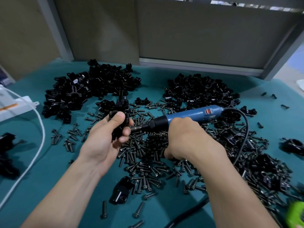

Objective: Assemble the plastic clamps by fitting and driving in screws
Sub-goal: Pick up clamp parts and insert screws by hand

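The step in hand looks like driving a screw into a clamp. The left hand (113, 129) holds one black clamp (118, 129) up above the surface (49, 162). Its grip is tight: the thumb is on top and the fingers curl round the clamp from below. The right hand (184, 137) has its grip wrapped round the blue screwdriver (189, 113), near its black front end. The tool lies almost flat and points to the left. Its metal tip touches the side of the clamp, just beside the left fingers. I cannot see the screw itself at the tip; it is too small and dark to tell.

Under both hands lies a big heap of loose screws (148, 162). Two piles of black clamp parts (98, 84) sit at the back of the surface, one on each side. A black cord (245, 129) runs from the back of the screwdriver and curves down to the right.

Next, I think the tool should be in a straight line with the screw, and the left hand should hold the clamp hard so it does not spin. The fingers are close to the tip, so they should not slip in front of it. When the screw head sits flat, it is time to stop.
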`<state>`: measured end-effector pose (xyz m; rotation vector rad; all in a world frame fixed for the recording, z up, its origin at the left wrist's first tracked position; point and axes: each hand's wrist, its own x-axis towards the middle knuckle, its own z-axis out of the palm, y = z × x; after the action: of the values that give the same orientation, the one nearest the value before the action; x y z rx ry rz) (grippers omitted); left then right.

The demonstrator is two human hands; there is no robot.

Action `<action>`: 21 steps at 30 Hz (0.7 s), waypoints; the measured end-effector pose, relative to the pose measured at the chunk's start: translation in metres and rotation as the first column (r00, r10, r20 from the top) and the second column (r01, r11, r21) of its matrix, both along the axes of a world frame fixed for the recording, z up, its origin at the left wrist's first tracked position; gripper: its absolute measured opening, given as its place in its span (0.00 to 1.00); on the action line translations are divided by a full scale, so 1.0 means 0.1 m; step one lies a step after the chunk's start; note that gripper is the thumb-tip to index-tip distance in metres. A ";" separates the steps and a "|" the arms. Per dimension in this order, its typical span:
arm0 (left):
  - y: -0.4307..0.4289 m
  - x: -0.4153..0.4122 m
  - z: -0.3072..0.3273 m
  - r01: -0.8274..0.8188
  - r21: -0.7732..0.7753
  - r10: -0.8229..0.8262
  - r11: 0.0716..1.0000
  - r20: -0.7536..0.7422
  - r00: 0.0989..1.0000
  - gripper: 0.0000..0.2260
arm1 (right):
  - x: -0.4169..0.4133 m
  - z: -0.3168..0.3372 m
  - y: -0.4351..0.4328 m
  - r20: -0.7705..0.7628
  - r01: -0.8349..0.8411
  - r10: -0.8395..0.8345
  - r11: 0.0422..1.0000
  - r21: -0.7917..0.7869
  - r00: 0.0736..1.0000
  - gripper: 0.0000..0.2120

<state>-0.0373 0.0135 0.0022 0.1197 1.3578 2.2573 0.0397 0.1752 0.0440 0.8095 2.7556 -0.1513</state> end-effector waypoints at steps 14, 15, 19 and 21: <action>0.09 0.04 -0.16 -0.041 -0.198 -0.011 0.979 -0.257 0.966 0.04 | 0.15 0.19 0.32 -0.220 -0.036 -0.042 0.941 -0.336 0.975 0.06; 0.09 0.04 -0.17 -0.045 -0.200 -0.010 0.979 -0.263 0.965 0.07 | 0.17 0.19 0.37 -0.256 -0.034 -0.076 0.917 -0.398 0.964 0.08; 0.09 0.02 -0.19 -0.030 -0.206 -0.023 0.978 -0.250 0.968 0.09 | 0.21 0.19 0.50 -0.423 -0.134 -0.175 0.785 -0.605 0.889 0.08; 0.10 0.03 -0.20 -0.014 -0.219 -0.041 0.976 -0.247 0.968 0.09 | 0.22 0.20 0.50 -0.507 -0.253 -0.160 0.717 -0.649 0.847 0.08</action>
<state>-0.0348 0.0234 -0.0175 0.3470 1.7216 2.1177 0.0612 0.2249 0.0643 0.5086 2.7843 -1.5326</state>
